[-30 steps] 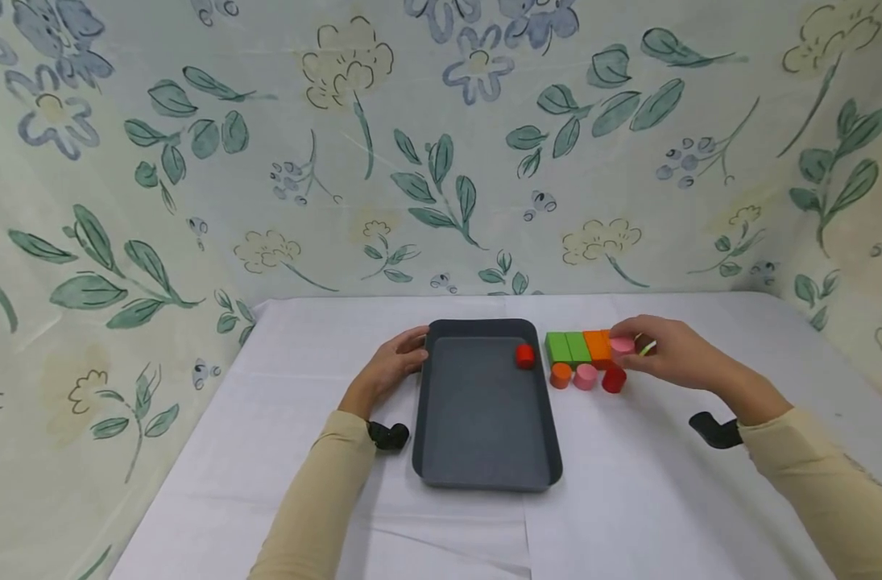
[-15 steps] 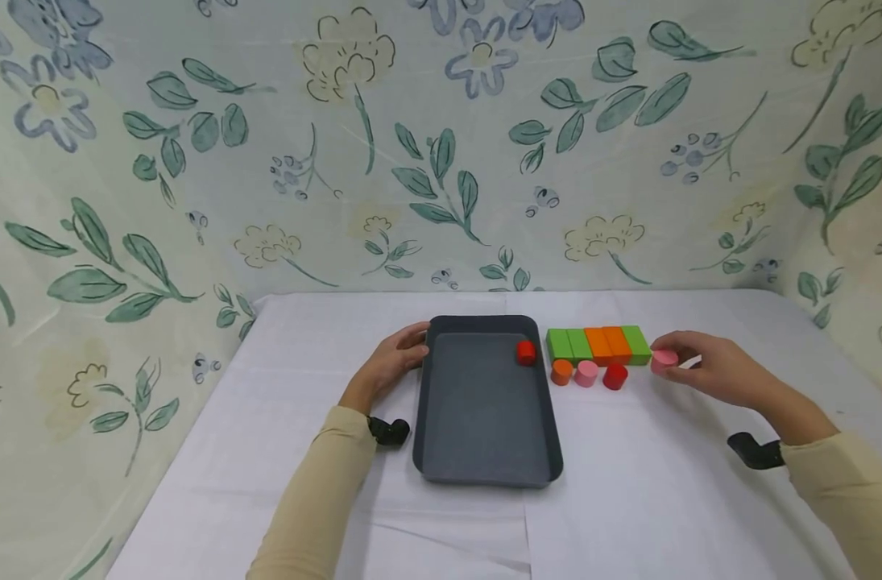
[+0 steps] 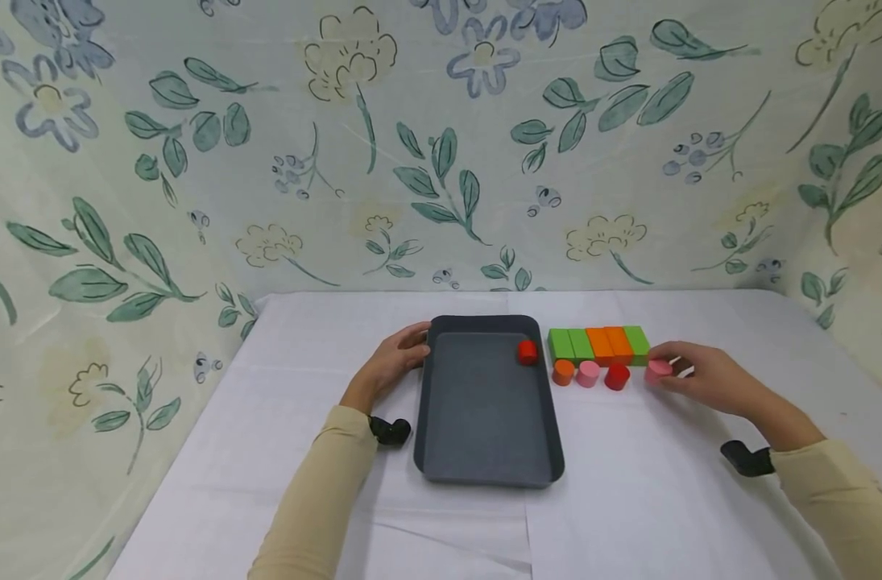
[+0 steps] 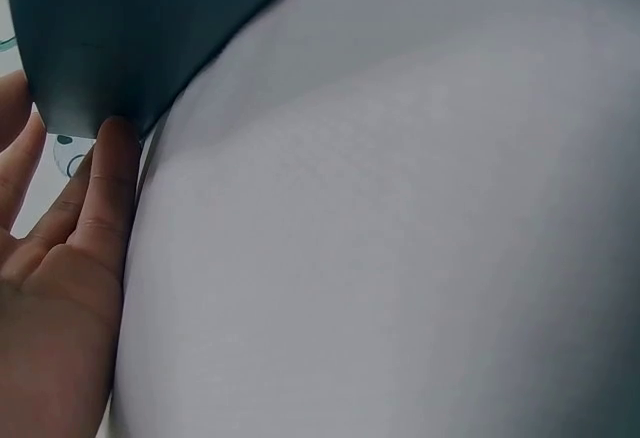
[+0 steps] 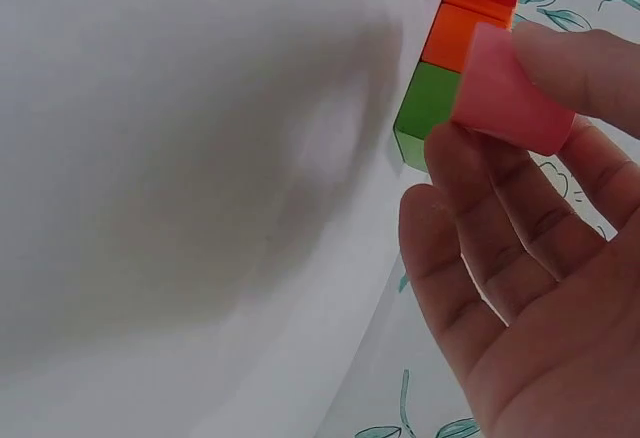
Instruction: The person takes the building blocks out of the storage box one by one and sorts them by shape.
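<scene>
My right hand pinches a pink cylinder block between thumb and fingers, at the right end of a row of blocks. Beside it in the head view stand a red cylinder, a pink cylinder and an orange cylinder. Behind these lies a row of green blocks and orange blocks. My left hand rests against the left side of a dark grey tray, its fingers fairly straight at the tray wall. One red cylinder is inside the tray, at its upper right.
A white cloth covers the table. Behind and at the sides hangs a floral curtain. The block row stands just right of the tray's upper right side.
My right hand has carried the pink cylinder off the row's right end, rightward and then down level with the other cylinders, uncovering a green block. My left hand and the tray stay put.
</scene>
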Demonstrator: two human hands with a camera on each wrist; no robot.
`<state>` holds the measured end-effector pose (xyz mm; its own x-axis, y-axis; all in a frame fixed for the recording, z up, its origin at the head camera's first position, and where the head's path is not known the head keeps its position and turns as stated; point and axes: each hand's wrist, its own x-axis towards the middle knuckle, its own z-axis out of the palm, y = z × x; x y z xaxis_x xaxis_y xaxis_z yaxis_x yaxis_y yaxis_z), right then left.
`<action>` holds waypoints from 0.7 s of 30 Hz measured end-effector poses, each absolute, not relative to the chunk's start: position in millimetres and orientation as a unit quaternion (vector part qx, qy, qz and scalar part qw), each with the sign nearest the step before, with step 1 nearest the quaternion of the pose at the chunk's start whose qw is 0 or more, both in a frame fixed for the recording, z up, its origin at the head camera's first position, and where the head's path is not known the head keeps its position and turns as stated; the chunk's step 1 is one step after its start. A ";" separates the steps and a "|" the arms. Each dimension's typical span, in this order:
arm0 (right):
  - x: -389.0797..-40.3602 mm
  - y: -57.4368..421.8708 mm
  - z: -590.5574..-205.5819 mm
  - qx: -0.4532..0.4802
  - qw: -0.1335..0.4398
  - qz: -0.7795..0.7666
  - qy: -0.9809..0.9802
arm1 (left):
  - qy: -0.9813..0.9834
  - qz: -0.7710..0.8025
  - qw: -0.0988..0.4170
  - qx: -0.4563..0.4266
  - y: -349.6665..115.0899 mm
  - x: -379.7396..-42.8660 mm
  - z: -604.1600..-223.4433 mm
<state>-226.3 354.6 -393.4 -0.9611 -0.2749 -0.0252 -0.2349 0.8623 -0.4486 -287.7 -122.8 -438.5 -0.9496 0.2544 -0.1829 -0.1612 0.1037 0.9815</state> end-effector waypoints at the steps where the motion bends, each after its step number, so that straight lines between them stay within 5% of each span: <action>1: -226.2 354.5 -394.4 -0.131 0.044 -0.225 0.964 | 0.727 0.667 0.156 0.034 -122.6 -287.6 -438.8; 21: -235.3 342.4 -407.6 -0.101 0.049 -0.220 0.969 | 0.722 0.673 0.155 0.034 -122.1 -287.0 -439.2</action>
<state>-235.3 342.4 -407.6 -0.9747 -0.2179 -0.0505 -0.1747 0.8827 -0.4363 -287.0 -122.1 -439.2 -0.9493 0.2590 -0.1783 -0.1597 0.0913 0.9829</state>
